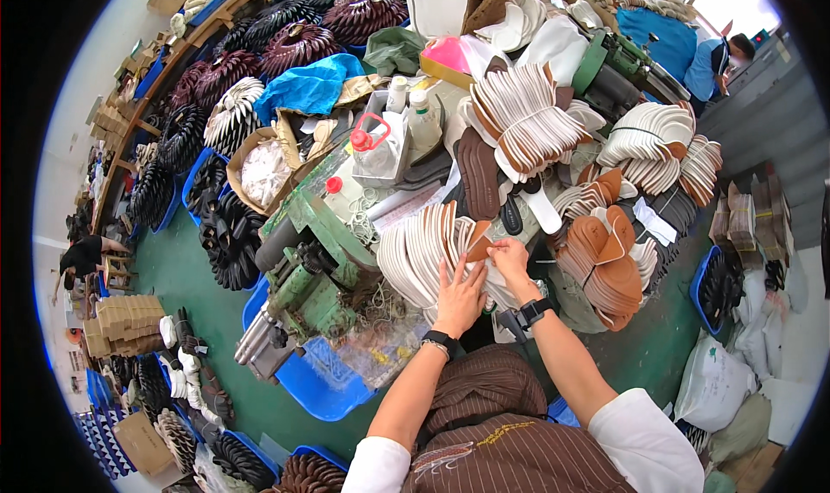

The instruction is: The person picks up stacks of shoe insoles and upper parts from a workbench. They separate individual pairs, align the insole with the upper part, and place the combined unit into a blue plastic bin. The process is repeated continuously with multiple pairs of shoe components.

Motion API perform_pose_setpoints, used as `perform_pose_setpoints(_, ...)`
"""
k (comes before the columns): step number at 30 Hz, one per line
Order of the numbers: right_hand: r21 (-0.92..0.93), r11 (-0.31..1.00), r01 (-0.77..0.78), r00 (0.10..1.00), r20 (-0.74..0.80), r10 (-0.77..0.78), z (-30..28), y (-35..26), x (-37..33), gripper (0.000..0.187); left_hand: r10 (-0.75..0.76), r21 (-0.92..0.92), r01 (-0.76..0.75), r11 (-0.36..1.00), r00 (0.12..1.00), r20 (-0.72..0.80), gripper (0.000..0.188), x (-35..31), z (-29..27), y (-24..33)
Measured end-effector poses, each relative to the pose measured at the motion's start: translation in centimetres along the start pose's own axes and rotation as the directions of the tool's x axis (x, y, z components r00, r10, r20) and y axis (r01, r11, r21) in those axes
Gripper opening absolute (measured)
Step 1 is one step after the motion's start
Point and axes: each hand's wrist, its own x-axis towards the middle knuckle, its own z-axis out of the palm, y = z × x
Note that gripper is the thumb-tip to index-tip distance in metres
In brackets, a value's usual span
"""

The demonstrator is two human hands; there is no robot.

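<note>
A fanned row of white-edged insoles [411,255] lies in front of me on the cluttered bench. My left hand [460,297] rests on its near side with fingers stretched and spread. At the right end of the row a brown-faced insole [475,240] shows its top. My right hand [510,259] has thumb and fingertips closed at this insole's edge. Dark brown insoles [478,177] lie just beyond, beside a tied bundle of white and brown insoles [529,117]. To the right sits another tied bundle of brown insoles [599,268].
A green machine [324,259] stands left of the insoles, above a blue bin [324,380]. Bottles [424,121] and a red-topped container [372,151] stand behind it. Racks of shoe parts line the left. One person [709,65] is at the far right, another [84,259] far left.
</note>
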Motion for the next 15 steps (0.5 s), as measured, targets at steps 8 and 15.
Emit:
perform_pose_setpoints(8,0.473,0.806,-0.356,0.906,0.386,0.174,-1.6,-7.6,0.2,0.02,-0.024,0.0,0.024,1.0,1.0,-0.008,0.05,0.2,0.2,0.3)
perform_pose_setpoints(15,0.646,0.738,-0.197,0.935,0.349,-0.056,-0.2,-5.7,0.3,0.031,0.001,-0.027,-0.002,1.0,0.999,-0.038,0.05,0.1,0.2,-0.1)
